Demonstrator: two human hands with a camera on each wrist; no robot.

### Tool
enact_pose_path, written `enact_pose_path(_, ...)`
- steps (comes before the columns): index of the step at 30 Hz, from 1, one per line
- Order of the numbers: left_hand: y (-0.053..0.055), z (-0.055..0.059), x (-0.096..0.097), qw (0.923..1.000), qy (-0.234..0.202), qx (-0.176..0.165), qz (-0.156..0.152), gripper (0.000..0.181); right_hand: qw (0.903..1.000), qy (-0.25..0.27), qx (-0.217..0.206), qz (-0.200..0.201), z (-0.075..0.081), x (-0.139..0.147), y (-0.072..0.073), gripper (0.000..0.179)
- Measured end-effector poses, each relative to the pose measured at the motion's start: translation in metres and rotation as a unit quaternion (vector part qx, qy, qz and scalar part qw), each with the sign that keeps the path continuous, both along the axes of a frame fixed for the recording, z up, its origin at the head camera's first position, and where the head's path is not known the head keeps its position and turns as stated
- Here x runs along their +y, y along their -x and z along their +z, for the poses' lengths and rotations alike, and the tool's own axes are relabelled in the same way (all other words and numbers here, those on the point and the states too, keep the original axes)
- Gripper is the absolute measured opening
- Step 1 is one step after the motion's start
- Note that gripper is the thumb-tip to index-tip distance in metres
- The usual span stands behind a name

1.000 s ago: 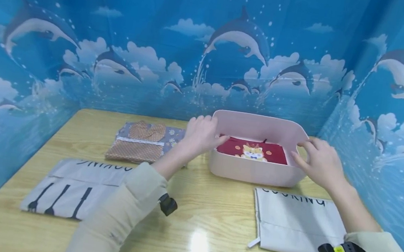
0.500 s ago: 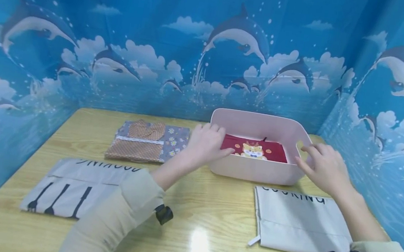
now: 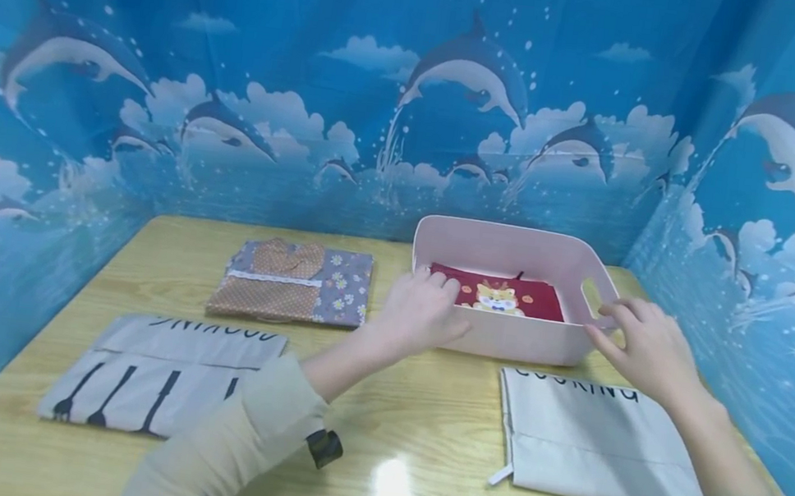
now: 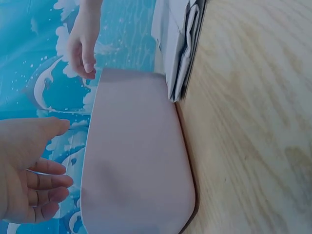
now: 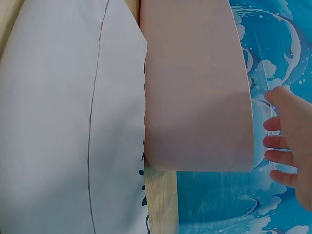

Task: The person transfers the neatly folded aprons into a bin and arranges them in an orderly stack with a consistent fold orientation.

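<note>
A pale pink plastic bin (image 3: 506,337) stands at the back right of the table, with a folded red cloth (image 3: 463,283) printed with a cartoon animal inside. My left hand (image 3: 423,309) is at the bin's front left corner and overlaps it in the head view. Its fingers are loosely bent around nothing, and the left wrist view shows the hand (image 4: 29,170) apart from the bin wall (image 4: 131,151). My right hand (image 3: 649,345) hovers by the right end, near the handle hole. In the right wrist view that hand (image 5: 295,141) is relaxed, beside the rim, holding nothing.
A folded flowered cloth (image 3: 344,283) with a brown dotted part lies left of the bin. Two folded white cloths with dark lettering lie nearer, one front left (image 3: 128,380) and one front right (image 3: 596,446). A blue dolphin curtain (image 3: 296,103) surrounds the wooden table (image 3: 407,415).
My left hand has moved from the bin's left rim to the right and toward me. The right hand has drawn slightly back and to the right. The bin has stayed in place.
</note>
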State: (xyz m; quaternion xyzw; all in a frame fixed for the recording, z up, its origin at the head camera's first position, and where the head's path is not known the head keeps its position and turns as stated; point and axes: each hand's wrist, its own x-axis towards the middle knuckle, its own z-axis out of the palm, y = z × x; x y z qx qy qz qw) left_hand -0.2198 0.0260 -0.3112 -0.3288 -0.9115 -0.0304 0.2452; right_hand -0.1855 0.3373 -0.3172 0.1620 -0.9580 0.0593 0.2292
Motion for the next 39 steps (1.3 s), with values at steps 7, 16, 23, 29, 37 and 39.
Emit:
enact_pose_path(7, -0.008, -0.002, 0.009, 0.9958, 0.034, -0.085, 0.003, 0.046, 1.0000, 0.002, -0.005, 0.000, 0.000, 0.005, -0.006, 0.026)
enact_pose_path(16, -0.015, -0.010, 0.021, 0.9889, 0.017, -0.148, -0.005, 0.045, 0.9985, 0.012, -0.042, -0.032, 0.000, 0.013, -0.018, 0.031)
enact_pose_path(23, -0.020, -0.019, 0.030, 0.9846, 0.007, -0.174, -0.018, 0.043, 0.9948, 0.014, -0.087, -0.052, -0.002, 0.020, -0.027, 0.036)
enact_pose_path(29, -0.022, -0.028, 0.039, 0.9791, 0.030, -0.200, -0.023, 0.039, 0.9877, 0.011, -0.141, -0.068, -0.006, 0.026, -0.030, 0.046)
enact_pose_path(37, -0.027, -0.039, 0.052, 0.9702, 0.053, -0.236, -0.022, 0.041, 0.9771, 0.003, -0.195, -0.085, -0.011, 0.034, -0.032, 0.056)
enact_pose_path(39, -0.028, -0.041, 0.054, 0.9692, 0.049, -0.240, -0.026, 0.041, 0.9740, 0.002, -0.208, -0.089, -0.012, 0.036, -0.031, 0.058)
